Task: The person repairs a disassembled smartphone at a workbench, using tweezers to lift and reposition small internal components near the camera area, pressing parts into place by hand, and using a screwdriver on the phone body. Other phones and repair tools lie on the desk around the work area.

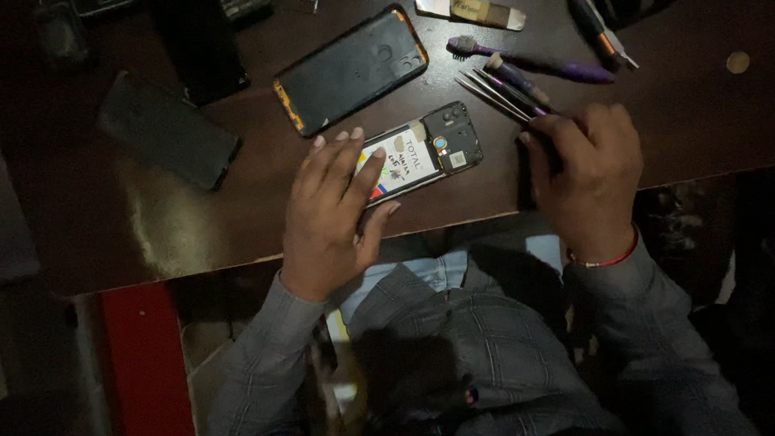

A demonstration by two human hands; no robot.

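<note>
The opened smartphone with its back cover removed [420, 157] lies on the dark wooden table [161, 234], pressed flat under the left hand [335, 214]. The right hand [585, 173], just beside it, closes around thin metal tweezers [492, 93]. It seems an inner-part step; precise tip placement comes next.

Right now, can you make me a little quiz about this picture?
1. True or false: the left hand rests on the open phone.
2. What lies just above the phone: A) back cover B) a cup C) a book?
3. Which hand grips the tweezers?

Key: 1 true. 2 A. 3 the right hand, with a purple tool in it as well.
</note>
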